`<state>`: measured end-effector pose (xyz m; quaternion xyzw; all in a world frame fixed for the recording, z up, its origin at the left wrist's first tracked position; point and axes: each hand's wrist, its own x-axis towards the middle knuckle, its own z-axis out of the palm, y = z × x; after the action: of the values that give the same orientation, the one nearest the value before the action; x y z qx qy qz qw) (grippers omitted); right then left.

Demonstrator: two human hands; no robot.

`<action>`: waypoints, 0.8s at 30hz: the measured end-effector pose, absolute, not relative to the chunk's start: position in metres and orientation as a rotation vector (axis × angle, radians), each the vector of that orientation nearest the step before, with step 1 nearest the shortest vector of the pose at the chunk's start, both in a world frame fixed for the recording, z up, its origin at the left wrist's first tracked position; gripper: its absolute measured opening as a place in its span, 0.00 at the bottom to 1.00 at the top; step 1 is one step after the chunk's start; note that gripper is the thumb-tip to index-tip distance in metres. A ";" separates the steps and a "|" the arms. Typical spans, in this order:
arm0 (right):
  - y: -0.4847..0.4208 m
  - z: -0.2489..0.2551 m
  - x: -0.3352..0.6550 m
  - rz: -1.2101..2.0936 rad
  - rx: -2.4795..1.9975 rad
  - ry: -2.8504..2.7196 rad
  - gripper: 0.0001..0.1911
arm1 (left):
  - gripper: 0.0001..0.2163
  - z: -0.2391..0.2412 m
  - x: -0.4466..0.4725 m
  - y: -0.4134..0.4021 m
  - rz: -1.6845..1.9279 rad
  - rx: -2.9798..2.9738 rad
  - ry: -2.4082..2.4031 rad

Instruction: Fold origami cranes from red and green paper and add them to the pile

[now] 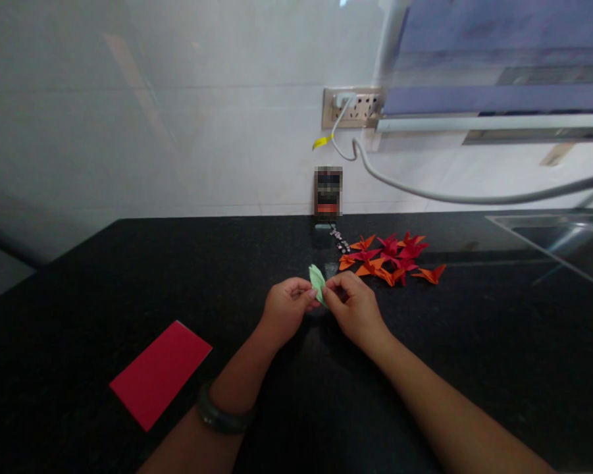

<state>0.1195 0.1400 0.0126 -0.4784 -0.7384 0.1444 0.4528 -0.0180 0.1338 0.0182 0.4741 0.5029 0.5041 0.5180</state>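
Note:
Between my two hands is a small piece of folded light green paper [317, 279], its narrow tip pointing up and away from me. My left hand [289, 306] pinches its lower left side between thumb and fingers. On the other side my right hand [353, 299] grips the lower right edge, thumb and fingertips pressed together. The fingertips cover part of the folds. Just beyond my right hand lies a cluster of red and orange folded paper cranes [387, 257]. A red stack of paper [162, 374] rests on the counter, left of my left forearm.
The black countertop [217, 263] runs back to a tiled wall. A phone with a blurred screen [328, 192] leans upright there, a beaded strap [339, 238] trailing from it. A white cable [424, 195] hangs from the wall socket [353, 107]. A sink [563, 243] is at right.

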 end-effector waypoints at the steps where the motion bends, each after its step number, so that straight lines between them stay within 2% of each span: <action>1: 0.140 0.013 0.120 0.313 -1.165 -1.848 0.04 | 0.05 0.018 -0.018 0.134 1.207 1.162 1.214; 8: 0.139 0.016 0.119 0.088 -1.121 -1.986 0.07 | 0.04 0.015 -0.019 0.132 1.190 1.460 1.349; 24: 0.141 0.012 0.118 0.188 -1.126 -1.990 0.05 | 0.06 0.010 -0.020 0.130 1.162 1.635 1.421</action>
<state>0.1184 0.1408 0.0116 -0.4473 -0.7907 0.0748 0.4114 -0.0202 0.1302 0.0105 0.6267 0.5446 0.4455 0.3349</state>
